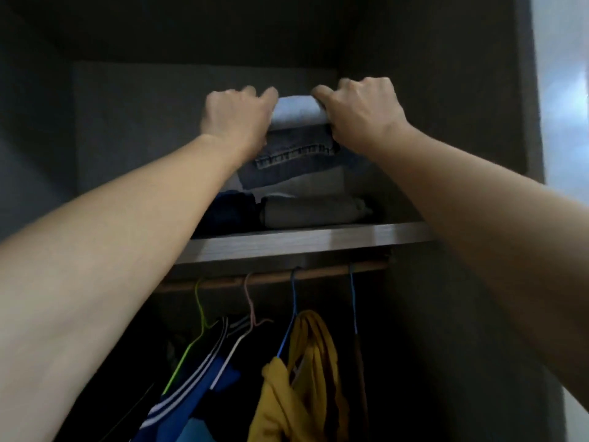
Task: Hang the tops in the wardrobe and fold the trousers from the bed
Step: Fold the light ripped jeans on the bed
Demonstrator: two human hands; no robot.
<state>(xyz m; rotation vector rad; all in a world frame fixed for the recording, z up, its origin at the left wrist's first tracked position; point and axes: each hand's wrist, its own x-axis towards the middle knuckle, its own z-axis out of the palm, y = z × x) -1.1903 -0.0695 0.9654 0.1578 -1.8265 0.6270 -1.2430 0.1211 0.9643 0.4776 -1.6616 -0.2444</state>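
Both my arms reach up to the wardrobe's upper shelf (318,240). A folded pale blue-white garment (298,111) lies on top of a stack of folded trousers. My left hand (236,118) grips its left end and my right hand (360,110) grips its right end, thumbs curled over the top. Under it lie folded blue jeans (296,154), then beige folded trousers (312,210). A dark blue folded piece (229,212) sits at the stack's lower left.
Below the shelf runs a wooden rail (271,277) with several wire hangers. A blue striped top (197,384) and a yellow top (299,378) hang from it. The wardrobe's right wall (446,122) stands close to the stack.
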